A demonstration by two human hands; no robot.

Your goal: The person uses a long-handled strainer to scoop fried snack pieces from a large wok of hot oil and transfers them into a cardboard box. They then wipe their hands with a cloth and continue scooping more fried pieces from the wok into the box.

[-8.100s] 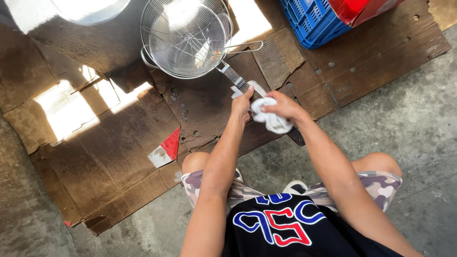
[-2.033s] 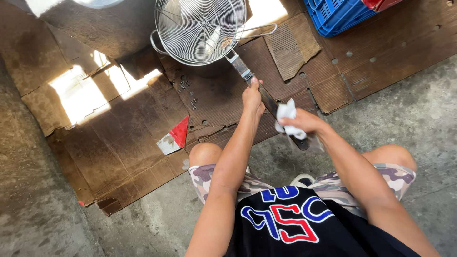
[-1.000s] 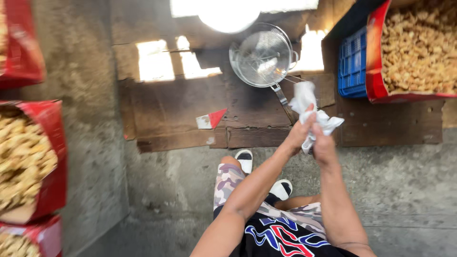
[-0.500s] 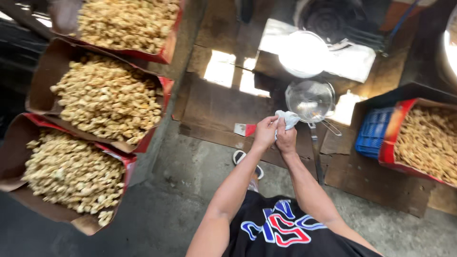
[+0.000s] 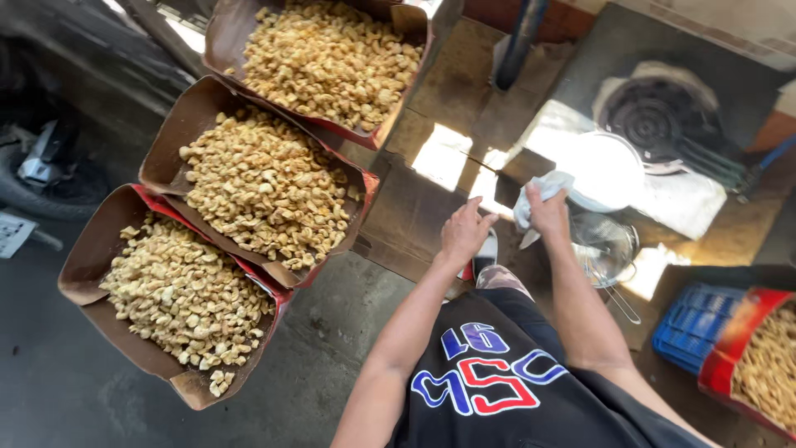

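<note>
The view has swung up and away from the cardboard floor mat: half a second ago both hands met on the white cloth just above the wire strainer, and now they have parted. The right hand (image 5: 549, 209) alone keeps the white cloth (image 5: 535, 196), its fingers closed around the bunched fabric, while the left hand (image 5: 464, 232) has let go and hangs with its fingers loosely spread, holding nothing. That suggests the wiping of the strainer's handle is over, or paused.

The cloth sits at about 1 o'clock from the person's torso, just to the 9 o'clock side of the white bowl (image 5: 609, 170). It is crumpled, so its long axis is only rough: it runs from a loose end at 7 o'clock up to a folded corner at 1 o'clock.

The wire strainer (image 5: 604, 247) lies on the floor just at 4 o'clock of the right hand, apart from it, its thin handle pointing toward 5 o'clock. Three cardboard trays of pale fried snacks (image 5: 265, 178) line the 9 to 11 o'clock side, and a blue crate (image 5: 692, 323) sits at 3 o'clock.
</note>
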